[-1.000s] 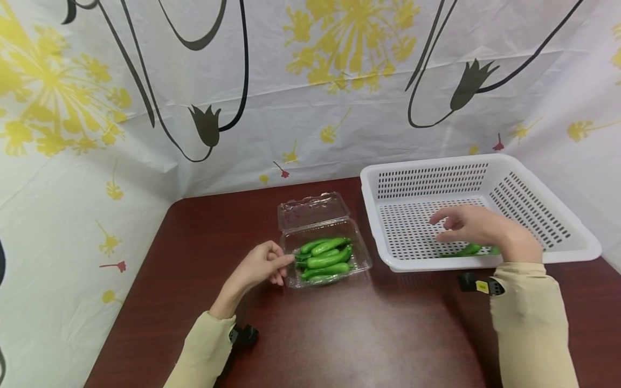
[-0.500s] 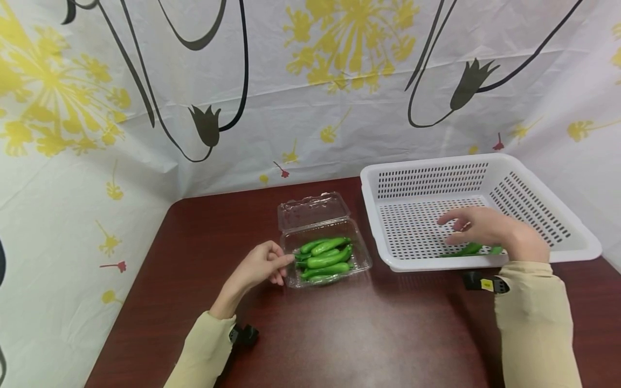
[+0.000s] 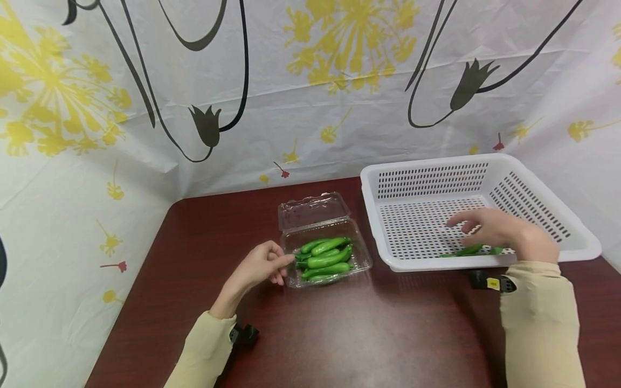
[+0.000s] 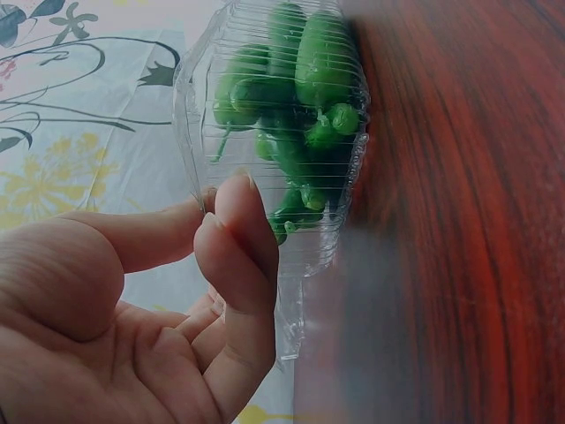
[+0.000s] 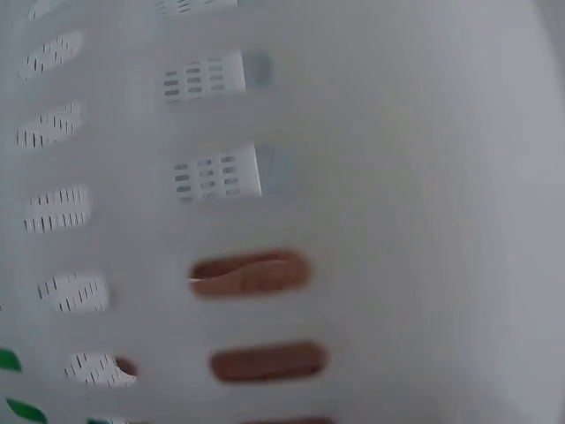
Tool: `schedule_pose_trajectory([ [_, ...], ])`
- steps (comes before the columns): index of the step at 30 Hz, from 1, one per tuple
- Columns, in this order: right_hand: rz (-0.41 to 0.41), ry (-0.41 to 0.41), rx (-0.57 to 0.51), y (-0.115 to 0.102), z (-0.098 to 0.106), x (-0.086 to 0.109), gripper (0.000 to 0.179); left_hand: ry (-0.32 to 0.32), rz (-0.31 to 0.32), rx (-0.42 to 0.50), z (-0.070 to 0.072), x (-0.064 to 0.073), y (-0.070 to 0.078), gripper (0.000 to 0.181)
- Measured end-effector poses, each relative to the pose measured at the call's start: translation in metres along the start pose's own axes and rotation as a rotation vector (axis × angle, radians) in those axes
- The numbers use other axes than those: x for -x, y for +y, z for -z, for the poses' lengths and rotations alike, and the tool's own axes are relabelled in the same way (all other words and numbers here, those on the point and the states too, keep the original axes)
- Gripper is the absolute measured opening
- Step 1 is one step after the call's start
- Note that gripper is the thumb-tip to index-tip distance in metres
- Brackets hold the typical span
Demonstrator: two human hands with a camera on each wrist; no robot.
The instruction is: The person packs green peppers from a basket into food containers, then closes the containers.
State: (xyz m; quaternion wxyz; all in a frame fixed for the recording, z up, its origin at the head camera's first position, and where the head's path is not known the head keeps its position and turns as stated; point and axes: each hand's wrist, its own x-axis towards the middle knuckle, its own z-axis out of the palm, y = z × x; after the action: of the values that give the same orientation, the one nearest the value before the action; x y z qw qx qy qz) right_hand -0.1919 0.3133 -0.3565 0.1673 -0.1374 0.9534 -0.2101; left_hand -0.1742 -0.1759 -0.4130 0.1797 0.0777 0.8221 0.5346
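My left hand (image 3: 259, 265) pinches the left rim of a clear plastic clamshell container (image 3: 360, 242) between thumb and fingers. Several green chili peppers (image 3: 327, 260) lie in it side by side, their stems toward this hand. In the left wrist view the peppers (image 4: 327, 71) show through the ribbed plastic wall. My right hand (image 3: 497, 230) reaches over the front edge into a white slotted basket (image 3: 417, 264), fingers loosely bent, nothing visible in them. Below it a few green peppers (image 3: 468, 250) lie along the front wall, partly hidden. The basket wall (image 5: 424, 221) fills the right wrist view.
The container's hinged lid (image 3: 314, 212) stands open toward the back. All of this is on a dark red-brown table (image 3: 388, 334). A white sheet (image 3: 271, 97) with flower prints hangs behind and at both sides. Each wrist wears a black camera (image 3: 245, 334).
My right hand has drifted right and slightly down inside the basket, above the peppers. My left hand and the container have stayed in place.
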Motion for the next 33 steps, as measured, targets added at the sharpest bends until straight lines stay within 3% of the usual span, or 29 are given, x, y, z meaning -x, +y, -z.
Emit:
schedule_pose_trajectory([
  [23,-0.134,-0.099,-0.076,0.0065,-0.0019,-0.005,0.051,-0.004,0.005,0.003,0.0005,0.0014,0.0001,0.025],
  [33,-0.132,-0.083,-0.043,0.0091,-0.0041,-0.0069,0.049,-0.005,-0.003,0.002,0.0004,0.0008,0.0004,0.025],
])
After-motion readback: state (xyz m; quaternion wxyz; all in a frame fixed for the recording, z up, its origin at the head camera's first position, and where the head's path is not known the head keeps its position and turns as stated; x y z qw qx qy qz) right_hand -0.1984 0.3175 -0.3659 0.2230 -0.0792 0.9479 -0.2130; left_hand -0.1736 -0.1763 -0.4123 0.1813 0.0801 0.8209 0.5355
